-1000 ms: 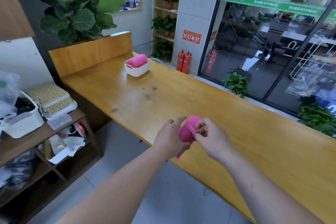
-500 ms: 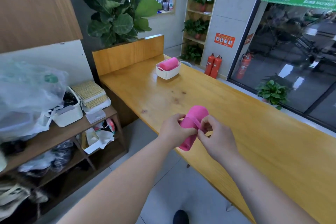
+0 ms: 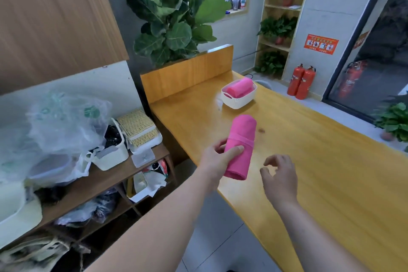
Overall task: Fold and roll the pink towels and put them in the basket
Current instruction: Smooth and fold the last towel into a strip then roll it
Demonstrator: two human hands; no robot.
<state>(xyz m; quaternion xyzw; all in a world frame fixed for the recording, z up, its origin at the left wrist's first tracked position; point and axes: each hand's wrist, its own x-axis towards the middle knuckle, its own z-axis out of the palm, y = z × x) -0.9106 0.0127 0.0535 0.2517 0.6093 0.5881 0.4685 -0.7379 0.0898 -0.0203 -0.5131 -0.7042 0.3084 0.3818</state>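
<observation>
Left hand [image 3: 215,161] has the rolled pink towel [image 3: 241,137] gripped round its lower half above the table's [image 3: 320,172] near edge, long axis pointing pretty much straight at the basket [image 3: 240,102] farther up, right hand [image 3: 280,174] just loose and empty beside it.

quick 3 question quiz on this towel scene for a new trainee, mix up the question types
1. Which hand holds the rolled pink towel above the table edge?
2. True or false: the white basket is empty.
3. The right hand is:
A. pinching the towel
B. open, holding nothing
C. inside the basket

Key
1. The left hand.
2. False: one pink roll lies in it.
3. B
</observation>
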